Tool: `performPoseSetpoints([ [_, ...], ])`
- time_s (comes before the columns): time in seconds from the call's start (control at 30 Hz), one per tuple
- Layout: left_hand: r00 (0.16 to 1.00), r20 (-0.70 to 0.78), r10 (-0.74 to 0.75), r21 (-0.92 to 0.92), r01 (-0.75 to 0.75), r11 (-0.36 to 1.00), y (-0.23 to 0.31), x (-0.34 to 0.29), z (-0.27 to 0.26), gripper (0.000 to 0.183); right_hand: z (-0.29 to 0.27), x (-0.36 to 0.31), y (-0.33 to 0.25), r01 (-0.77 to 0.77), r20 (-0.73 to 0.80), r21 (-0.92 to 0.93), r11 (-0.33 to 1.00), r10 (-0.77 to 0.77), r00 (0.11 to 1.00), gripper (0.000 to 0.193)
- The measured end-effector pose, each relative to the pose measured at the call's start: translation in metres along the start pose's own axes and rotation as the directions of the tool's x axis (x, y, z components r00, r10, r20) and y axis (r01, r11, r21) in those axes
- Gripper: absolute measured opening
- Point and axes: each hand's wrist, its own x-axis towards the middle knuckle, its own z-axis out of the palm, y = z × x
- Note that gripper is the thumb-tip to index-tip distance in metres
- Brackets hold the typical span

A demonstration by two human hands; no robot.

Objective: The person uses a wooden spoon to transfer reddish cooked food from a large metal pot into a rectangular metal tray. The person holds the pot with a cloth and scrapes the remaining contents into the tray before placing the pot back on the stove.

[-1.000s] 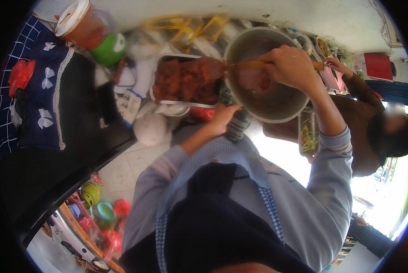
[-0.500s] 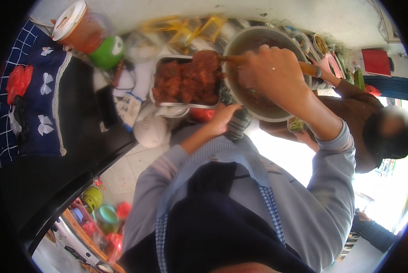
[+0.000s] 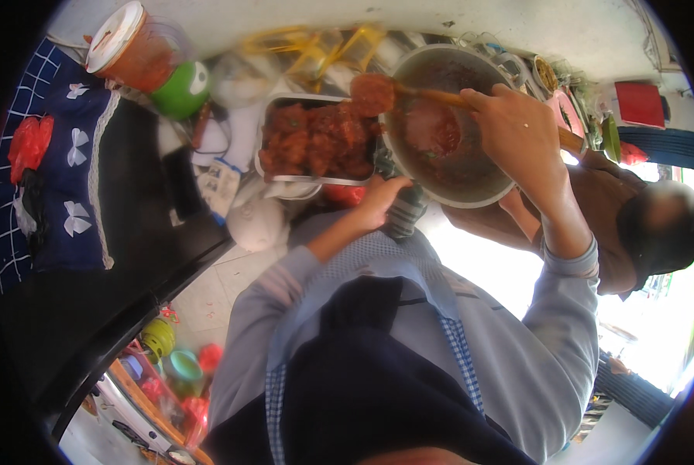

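Gripping the wooden spoon (image 3: 409, 91) by its handle, your right hand (image 3: 517, 128) is closed around it above the metal bowl (image 3: 471, 190), and the loaded spoon head, heaped with red sauce, juts past the bowl's left rim, over the near corner of the metal tray (image 3: 281, 177) of red-coated pieces. Your left hand (image 3: 382, 198) rests against the tray's near edge, fingers curled; whether it truly clamps the rim, you cannot tell. By the look of it, you are mid-transfer of sauce from bowl to tray. Next calls for tilting the spoon over the pieces while keeping the tray steady. Another person (image 3: 633, 225) stands just beyond the bowl.
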Motion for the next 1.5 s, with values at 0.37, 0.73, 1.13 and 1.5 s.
performPoseSetpoints([
  [0.37, 1.000, 0.017, 0.023, -0.063, -0.022, 0.998, -0.005, 0.005, -0.002, 0.029, 0.015, -0.033, -0.029, -0.115, -0.113, 0.412, 0.904, 0.177, 0.978, 0.042],
  [0.73, 0.992, 0.079, -0.097, -0.034, 0.100, 0.994, 0.004, 0.007, -0.007, 0.028, 0.088, -0.076, -0.057, -0.201, -0.175, 0.531, 0.823, 0.340, 0.924, 0.042],
  [1.13, 0.993, -0.019, -0.116, -0.013, 0.116, 0.993, 0.014, 0.003, 0.004, 0.039, 0.095, -0.091, -0.064, -0.377, -0.099, 0.584, 0.719, 0.524, 0.846, 0.041],
  [1.5, 0.992, -0.102, -0.075, -0.037, 0.071, 0.997, 0.010, 0.003, 0.007, 0.042, 0.103, -0.102, -0.063, -0.388, -0.084, 0.592, 0.707, 0.533, 0.842, 0.038],
])
